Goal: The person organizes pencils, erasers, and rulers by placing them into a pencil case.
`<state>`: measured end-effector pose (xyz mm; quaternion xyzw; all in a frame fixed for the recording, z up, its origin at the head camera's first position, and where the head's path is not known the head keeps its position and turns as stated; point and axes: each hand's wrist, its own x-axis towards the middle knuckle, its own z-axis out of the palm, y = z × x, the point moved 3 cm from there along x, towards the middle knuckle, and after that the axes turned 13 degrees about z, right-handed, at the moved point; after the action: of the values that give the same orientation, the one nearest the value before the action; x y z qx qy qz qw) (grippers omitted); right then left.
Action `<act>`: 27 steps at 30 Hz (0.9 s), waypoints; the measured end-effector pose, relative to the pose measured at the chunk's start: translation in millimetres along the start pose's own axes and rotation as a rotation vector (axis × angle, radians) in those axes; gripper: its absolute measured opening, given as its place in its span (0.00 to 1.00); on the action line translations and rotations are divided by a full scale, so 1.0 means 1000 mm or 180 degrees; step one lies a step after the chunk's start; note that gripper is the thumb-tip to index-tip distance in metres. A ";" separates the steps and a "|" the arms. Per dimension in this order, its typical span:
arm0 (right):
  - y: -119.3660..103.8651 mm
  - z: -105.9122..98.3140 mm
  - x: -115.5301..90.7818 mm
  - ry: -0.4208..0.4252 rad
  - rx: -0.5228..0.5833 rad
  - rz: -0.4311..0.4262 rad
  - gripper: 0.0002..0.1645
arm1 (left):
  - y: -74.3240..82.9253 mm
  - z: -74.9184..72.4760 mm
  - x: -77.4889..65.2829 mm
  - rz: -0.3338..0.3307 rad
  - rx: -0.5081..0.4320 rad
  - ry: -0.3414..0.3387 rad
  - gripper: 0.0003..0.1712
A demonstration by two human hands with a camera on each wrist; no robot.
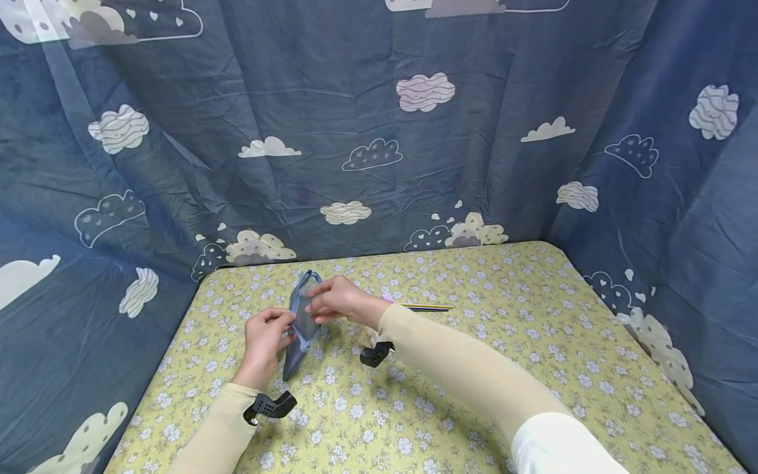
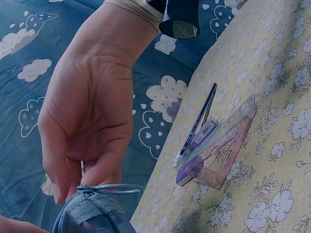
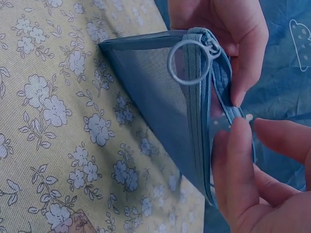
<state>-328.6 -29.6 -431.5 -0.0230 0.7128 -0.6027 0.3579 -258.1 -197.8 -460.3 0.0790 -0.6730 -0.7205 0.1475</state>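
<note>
A blue mesh zip pouch (image 1: 303, 321) stands upright over the table, its zipped mouth apart. My left hand (image 1: 264, 336) pinches one edge of the mouth between thumb and fingers. At the opposite side, my right hand (image 1: 346, 299) has its fingers at the opening, some reaching past the rim in the right wrist view. Those fingers (image 3: 239, 165) are loosely extended, with nothing visible between them and the thumb. A ring-shaped zip pull (image 3: 170, 62) hangs at one end of the zip. Only see-through mesh and the cloth behind show through the pouch's side.
On the yellow floral tablecloth (image 1: 379, 421) lie a clear set square (image 2: 233, 150), a purple block (image 2: 189, 171), a small purple case (image 2: 205, 132) and slim pencils (image 2: 198, 124), right of the pouch. A dark blue cloud-print curtain (image 1: 331, 112) encloses the table's back and sides.
</note>
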 end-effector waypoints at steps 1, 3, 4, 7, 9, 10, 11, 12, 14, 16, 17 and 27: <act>0.000 -0.001 -0.001 -0.0020 -0.0003 -0.0006 0.26 | 0.000 0.000 0.000 -0.0005 -0.0012 0.0016 0.06; -0.002 -0.003 -0.003 -0.0035 -0.0016 -0.0030 0.27 | 0.000 -0.001 0.000 0.0001 -0.0009 0.0042 0.04; -0.003 -0.004 -0.005 -0.0036 -0.0024 -0.0046 0.28 | 0.001 -0.001 0.001 0.0007 -0.0001 0.0053 0.04; -0.007 -0.007 -0.010 -0.0029 -0.0098 -0.0084 0.28 | 0.002 -0.001 0.000 0.0011 0.0031 0.0074 0.01; -0.009 -0.008 -0.012 -0.0012 -0.0128 -0.0106 0.27 | 0.002 -0.001 0.000 0.0015 0.0060 0.0076 0.02; -0.010 -0.009 -0.013 -0.0017 -0.0127 -0.0109 0.27 | 0.003 -0.001 0.000 0.0017 0.0069 0.0071 0.04; -0.010 -0.009 -0.013 -0.0028 -0.0123 -0.0112 0.27 | 0.003 -0.002 -0.001 0.0025 0.0087 0.0061 0.06; -0.010 -0.010 -0.013 -0.0040 -0.0117 -0.0118 0.27 | 0.003 -0.002 -0.001 0.0036 0.0101 0.0051 0.06; -0.010 -0.011 -0.014 -0.0070 -0.0094 -0.0128 0.27 | 0.003 -0.002 -0.001 0.0061 0.0132 0.0025 0.08; -0.010 -0.012 -0.016 -0.0095 -0.0083 -0.0132 0.27 | 0.003 -0.002 -0.002 0.0086 0.0154 -0.0003 0.09; -0.010 -0.013 -0.017 -0.0106 -0.0080 -0.0133 0.27 | 0.002 -0.003 -0.002 0.0095 0.0168 -0.0020 0.09; -0.008 -0.029 -0.029 -0.0053 -0.0363 -0.0208 0.27 | 0.002 -0.002 -0.004 0.0117 0.0163 -0.0079 0.10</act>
<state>-325.7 5.8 -410.3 -0.0716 0.7418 -0.5723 0.3421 -253.9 -198.2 -459.1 0.0615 -0.6944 -0.7011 0.1502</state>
